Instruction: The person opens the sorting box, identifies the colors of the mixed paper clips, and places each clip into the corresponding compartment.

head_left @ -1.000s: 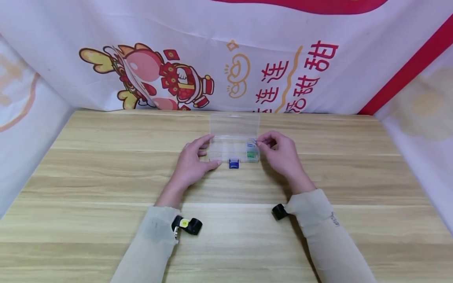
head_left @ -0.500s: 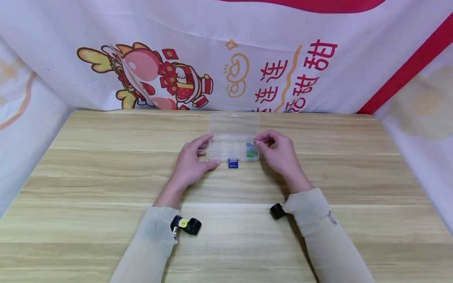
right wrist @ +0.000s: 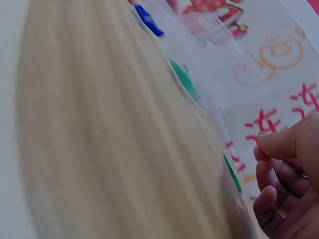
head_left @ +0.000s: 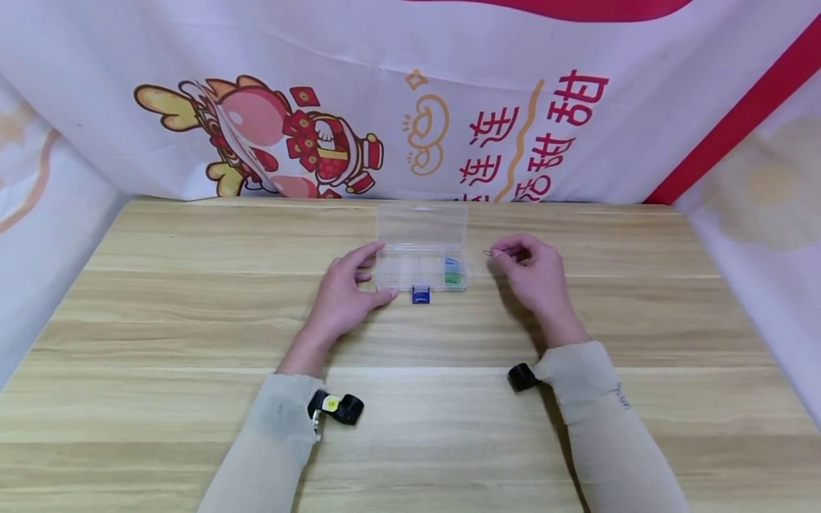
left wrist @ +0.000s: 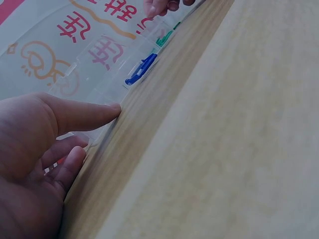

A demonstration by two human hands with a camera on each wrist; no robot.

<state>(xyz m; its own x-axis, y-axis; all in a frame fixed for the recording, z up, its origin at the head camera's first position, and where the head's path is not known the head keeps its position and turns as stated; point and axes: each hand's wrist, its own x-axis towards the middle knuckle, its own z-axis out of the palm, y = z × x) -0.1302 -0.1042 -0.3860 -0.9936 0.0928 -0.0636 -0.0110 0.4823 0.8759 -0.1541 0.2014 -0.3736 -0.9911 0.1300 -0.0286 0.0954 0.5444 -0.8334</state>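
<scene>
A clear plastic compartment box (head_left: 410,269) lies with its transparent lid (head_left: 421,224) raised at the back. My left hand (head_left: 346,288) holds its left end, thumb at the front edge and fingers at the back corner. To the right of the box, my right hand (head_left: 532,274) pinches a small thin wire piece, which looks like a paper clip (head_left: 487,253), between thumb and finger. Blue pieces (head_left: 452,261) and green pieces (head_left: 452,278) fill the box's right-hand compartments; their exact kind is too small to tell. A blue latch (head_left: 420,295) hangs at the box's front.
The wooden table (head_left: 410,427) runs back to a printed white cloth (head_left: 359,43). In the right wrist view a thin green strip (right wrist: 232,173) appears near my right fingers. Black wrist cameras (head_left: 349,410) sit on both sleeves.
My right hand has moved right, away from the box's right compartments, and the pinched clip now shows clear of the box. My left hand stays at the box's left end.
</scene>
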